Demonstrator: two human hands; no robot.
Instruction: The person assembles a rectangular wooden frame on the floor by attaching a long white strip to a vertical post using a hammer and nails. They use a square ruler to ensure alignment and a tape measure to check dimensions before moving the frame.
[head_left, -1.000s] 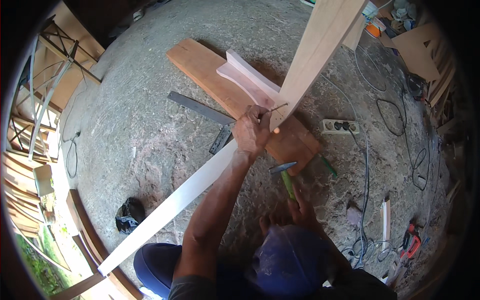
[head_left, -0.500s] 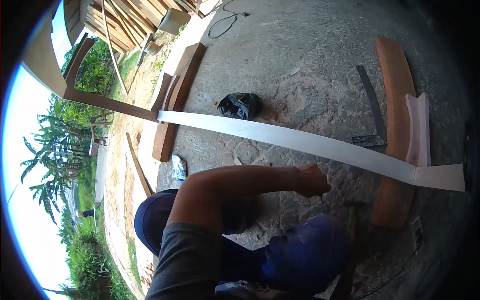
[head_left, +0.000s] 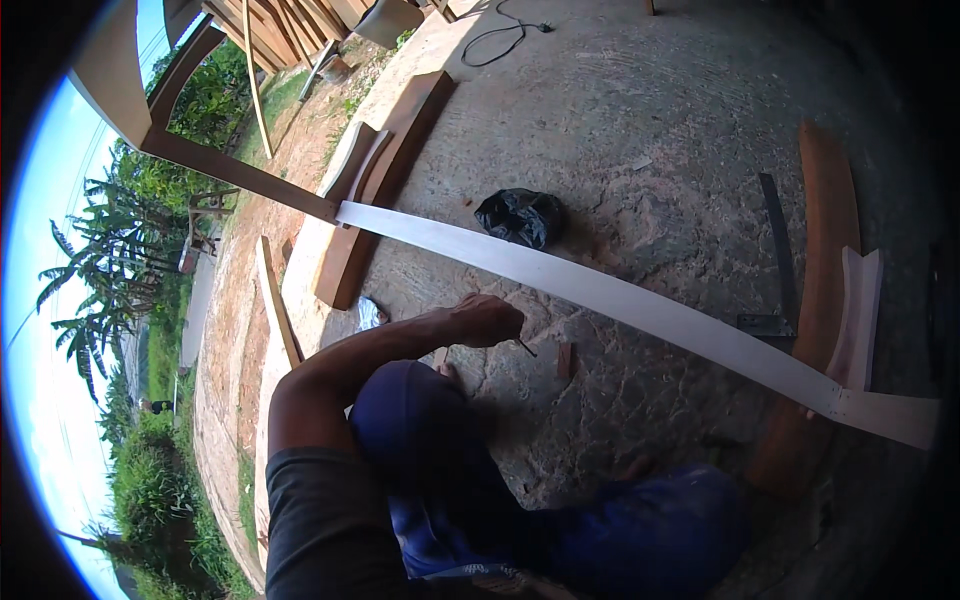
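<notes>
My left hand [head_left: 488, 320] is closed in a pinch in front of the long pale board. A thin dark nail-like piece [head_left: 527, 348] sticks out from its fingers. The white-faced board [head_left: 570, 280] runs from the upper left to the lower right, raised on wooden blocks, and my hand is apart from it. At its right end a short pale piece [head_left: 885, 415] joins it. The far-left end meets a brown wooden frame member [head_left: 240, 185]. I cannot make out my right hand in the dark area by my knees.
Under the board's ends lie a thick brown beam [head_left: 385, 190] and a curved reddish one [head_left: 828, 230]. A black plastic bag [head_left: 520, 216], a metal square [head_left: 778, 245], a small wood offcut [head_left: 567, 360] and a coiled cable [head_left: 505, 40] are on the concrete floor [head_left: 640, 110].
My left hand has moved left along the board, away from its right end. The view has shifted and tilted, and my left knee now shows beneath the forearm.
</notes>
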